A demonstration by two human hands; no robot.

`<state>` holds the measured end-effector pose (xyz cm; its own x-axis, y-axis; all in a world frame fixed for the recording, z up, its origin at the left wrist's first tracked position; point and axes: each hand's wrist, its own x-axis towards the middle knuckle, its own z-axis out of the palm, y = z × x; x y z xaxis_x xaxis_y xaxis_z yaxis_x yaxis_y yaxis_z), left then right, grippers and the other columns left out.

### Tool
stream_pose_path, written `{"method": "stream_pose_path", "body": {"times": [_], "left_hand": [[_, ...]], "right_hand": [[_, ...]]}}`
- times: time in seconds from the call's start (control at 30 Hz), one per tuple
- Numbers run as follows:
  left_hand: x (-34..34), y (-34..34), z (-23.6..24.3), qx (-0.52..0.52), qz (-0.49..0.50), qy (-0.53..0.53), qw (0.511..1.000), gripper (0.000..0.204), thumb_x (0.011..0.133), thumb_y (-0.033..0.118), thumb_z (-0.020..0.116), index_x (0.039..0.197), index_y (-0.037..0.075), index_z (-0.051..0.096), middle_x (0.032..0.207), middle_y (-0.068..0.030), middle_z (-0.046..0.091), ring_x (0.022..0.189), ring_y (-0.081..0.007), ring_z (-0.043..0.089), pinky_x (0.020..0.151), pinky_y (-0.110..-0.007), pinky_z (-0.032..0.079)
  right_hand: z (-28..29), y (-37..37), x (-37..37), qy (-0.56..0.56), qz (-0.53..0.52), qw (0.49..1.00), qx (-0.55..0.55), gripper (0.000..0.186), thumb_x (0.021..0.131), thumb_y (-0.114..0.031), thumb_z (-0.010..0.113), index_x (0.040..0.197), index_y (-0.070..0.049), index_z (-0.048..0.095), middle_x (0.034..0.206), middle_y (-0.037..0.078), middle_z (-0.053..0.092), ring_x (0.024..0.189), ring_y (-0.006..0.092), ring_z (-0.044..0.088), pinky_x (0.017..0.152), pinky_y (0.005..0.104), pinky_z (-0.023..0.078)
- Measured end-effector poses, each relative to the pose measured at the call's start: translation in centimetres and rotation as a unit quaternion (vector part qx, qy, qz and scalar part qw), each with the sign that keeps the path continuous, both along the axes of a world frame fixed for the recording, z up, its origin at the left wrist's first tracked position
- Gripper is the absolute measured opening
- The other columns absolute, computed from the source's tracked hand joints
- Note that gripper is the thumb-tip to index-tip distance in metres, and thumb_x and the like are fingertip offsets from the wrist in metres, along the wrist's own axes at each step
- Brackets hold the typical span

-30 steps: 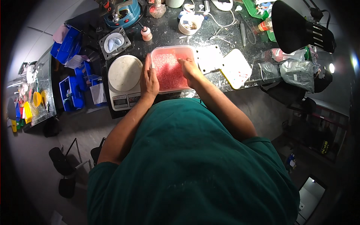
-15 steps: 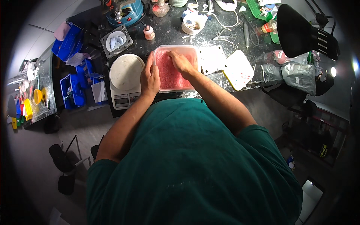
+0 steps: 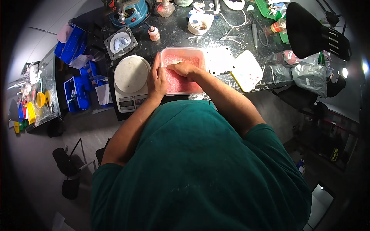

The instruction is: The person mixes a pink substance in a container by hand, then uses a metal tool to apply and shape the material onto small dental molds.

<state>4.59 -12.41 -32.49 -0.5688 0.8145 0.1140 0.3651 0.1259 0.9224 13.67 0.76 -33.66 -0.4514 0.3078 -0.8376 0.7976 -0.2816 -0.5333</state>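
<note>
Resting near the front edge of a speckled black surface [image 3: 173, 29], between a white digital scale with a round pale plate [image 3: 132, 74] and a flat white panel with dark holes [image 3: 220, 60]: a rectangular, translucent plastic tub [image 3: 184, 50] with rounded corners, part-filled with loose pink-red granules [image 3: 178, 84]. Along the outside of its left wall, the left hand [image 3: 157, 79], with grip unclenched, fingers long and straight, thumb near the rim. Over the granules, reaching in from the right, the right hand [image 3: 184, 70], with grip partly curled and pointing toward the left wall; cannot tell whether pinching anything, owing to small, partly hidden fingertips. Judging by looks, probably moderate in weight when loaded, thin-walled, apt to flex under a hard squeeze, and smooth enough to slide if pushed from one side only. Not fragile, probably, but easy to spill through the open top. Best held by two opposite walls, palms flat, rather than by one corner. As for the granules, likely loose and shifting, better scooped with cupped fingers than pinched.
</note>
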Motion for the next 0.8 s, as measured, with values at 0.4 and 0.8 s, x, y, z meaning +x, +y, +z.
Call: {"method": "stream_pose_path", "body": {"times": [0.4, 0.8], "left_hand": [[0.2, -0.4, 0.2, 0.016, -0.006, -0.016, 1.000, 0.051, 0.102, 0.016, 0.031, 0.150, -0.002, 0.036, 0.150, -0.0246, 0.044, 0.139, -0.0351, 0.044, 0.114, -0.039, 0.036], [0.0, -0.2, -0.6, 0.020, -0.009, -0.016, 1.000, 0.051, 0.103, 0.016, 0.033, 0.150, -0.001, 0.036, 0.151, -0.0241, 0.043, 0.140, -0.0359, 0.043, 0.115, -0.039, 0.035]], "right_hand": [[0.3, 2.1, 0.5, 0.067, -0.048, 0.978, -0.190, 0.040, 0.098, -0.036, 0.057, 0.126, -0.008, 0.062, 0.121, 0.006, 0.068, 0.106, 0.0198, 0.064, 0.094, 0.0368, 0.050], [6.5, 5.4, 2.8, 0.171, -0.060, 0.977, -0.115, 0.023, 0.090, -0.005, 0.066, 0.110, 0.006, 0.071, 0.109, 0.013, 0.073, 0.093, 0.0230, 0.073, 0.083, 0.0390, 0.063]]}}
